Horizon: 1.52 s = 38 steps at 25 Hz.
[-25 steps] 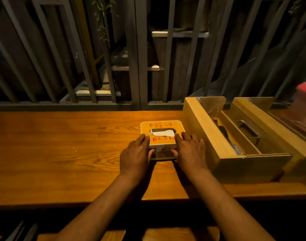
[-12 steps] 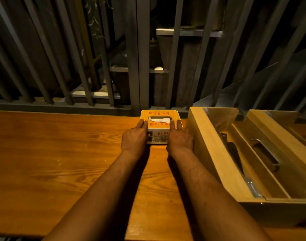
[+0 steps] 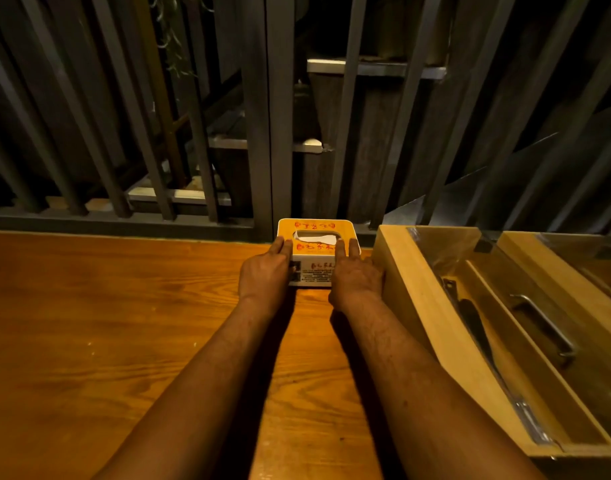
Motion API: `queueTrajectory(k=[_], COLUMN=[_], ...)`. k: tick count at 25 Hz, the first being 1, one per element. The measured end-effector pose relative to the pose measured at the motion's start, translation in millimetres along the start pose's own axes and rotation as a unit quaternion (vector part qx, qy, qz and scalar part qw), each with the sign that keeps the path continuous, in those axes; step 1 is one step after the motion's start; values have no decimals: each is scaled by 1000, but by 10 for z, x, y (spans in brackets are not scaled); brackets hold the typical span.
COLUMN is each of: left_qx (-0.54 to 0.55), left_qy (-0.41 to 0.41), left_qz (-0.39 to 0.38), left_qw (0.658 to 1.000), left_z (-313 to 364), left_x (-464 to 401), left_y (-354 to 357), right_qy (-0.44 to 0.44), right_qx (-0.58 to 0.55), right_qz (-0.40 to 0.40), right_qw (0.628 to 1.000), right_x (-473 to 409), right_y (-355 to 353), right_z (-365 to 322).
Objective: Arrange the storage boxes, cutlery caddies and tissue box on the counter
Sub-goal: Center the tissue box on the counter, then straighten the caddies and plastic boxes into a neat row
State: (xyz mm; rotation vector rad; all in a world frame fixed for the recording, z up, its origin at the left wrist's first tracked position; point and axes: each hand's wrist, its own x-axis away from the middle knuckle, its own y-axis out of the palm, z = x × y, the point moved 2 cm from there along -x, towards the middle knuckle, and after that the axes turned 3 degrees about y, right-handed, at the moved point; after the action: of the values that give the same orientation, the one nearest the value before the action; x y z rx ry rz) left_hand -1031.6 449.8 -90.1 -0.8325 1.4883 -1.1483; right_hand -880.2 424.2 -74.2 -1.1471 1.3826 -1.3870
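Observation:
A small tissue box (image 3: 314, 233) with an orange top, red characters and a white tissue in its slot stands at the far edge of the wooden counter (image 3: 124, 323), against the metal railing. My left hand (image 3: 266, 271) presses its left side and my right hand (image 3: 354, 275) its right side, fingers lying over the top. Right beside the right hand stands a pale wooden cutlery caddy (image 3: 418, 306) with a clear lid, a metal handle (image 3: 543, 323) and dark cutlery inside.
A second wooden box (image 3: 553, 268) sits behind the caddy at the right edge. Dark metal railing bars (image 3: 262, 133) close off the counter's far side. Bare counter stretches to the left.
Both hands have slid the tissue box away from me, from mid-counter to the far edge at the railing. The view has moved forward with them.

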Motion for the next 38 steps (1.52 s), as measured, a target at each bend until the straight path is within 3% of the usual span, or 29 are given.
queueTrajectory(k=[5,8,15,21,26,31,38], left_qx=[7,44,158,230,264,207,167], left_qy=[20,25,96,115,41,9,11], left_qz=[-35,-37,88,80,5,-6,27], left_qw=[999,998,979,963,964,978,986], left_z=[48,127,684,1594,2238,2390,2356], left_x=[17,91,1042,1884,2224,2388,2239], left_y=[-219,-566,-1287,-1349,-1101,-1071,-984], right_qy=[-15,-42,-22,22,-48,-149,-182], right_qx=[-13,-50,-151,-168,-204,-82,-58], right_qz=[-25,12,147,139,112,29,54], right_qw=[999,998,977,976,971,985,980], right_x=[27,206,1308,2150,2298,2307,2088], right_y=[-140,-370,-888,-700,-467,-386,-398], right_z=[42,67,675,1914,2619,2867,2854])
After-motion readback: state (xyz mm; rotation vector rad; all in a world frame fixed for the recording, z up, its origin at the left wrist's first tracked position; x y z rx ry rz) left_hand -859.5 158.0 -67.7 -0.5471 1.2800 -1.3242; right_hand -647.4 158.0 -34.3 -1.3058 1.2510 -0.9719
